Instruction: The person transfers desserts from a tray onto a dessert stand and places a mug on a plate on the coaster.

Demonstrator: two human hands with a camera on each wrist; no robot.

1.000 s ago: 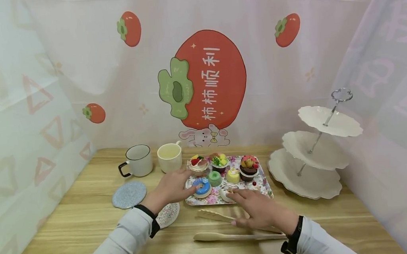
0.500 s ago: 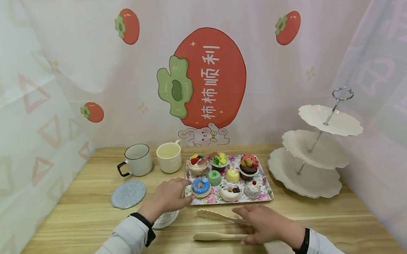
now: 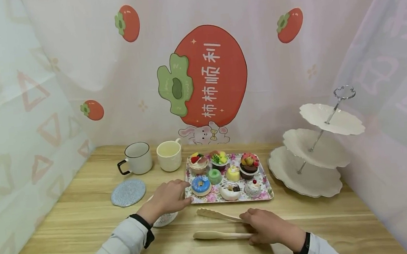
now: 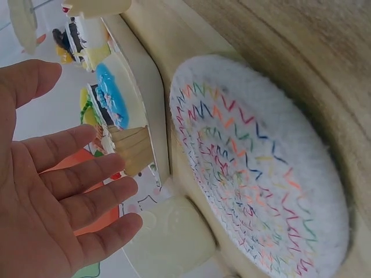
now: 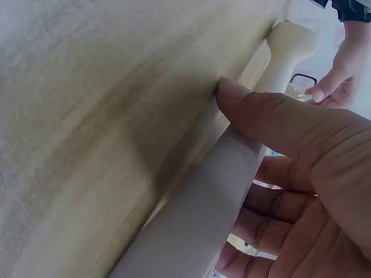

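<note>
Right hand [image 3: 269, 225] curled round beige tongs [image 3: 221, 235] off the near edge of the tray [image 3: 214, 198], left hand [image 3: 168, 197] loose-fingered by its left corner

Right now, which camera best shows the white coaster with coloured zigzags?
The left wrist view: the coaster appears large and nearly whole, zigzags clear, uncovered by the left hand. The head view shows only part, that hand and arm hiding the rest; the right wrist view doesn't show it.
</note>
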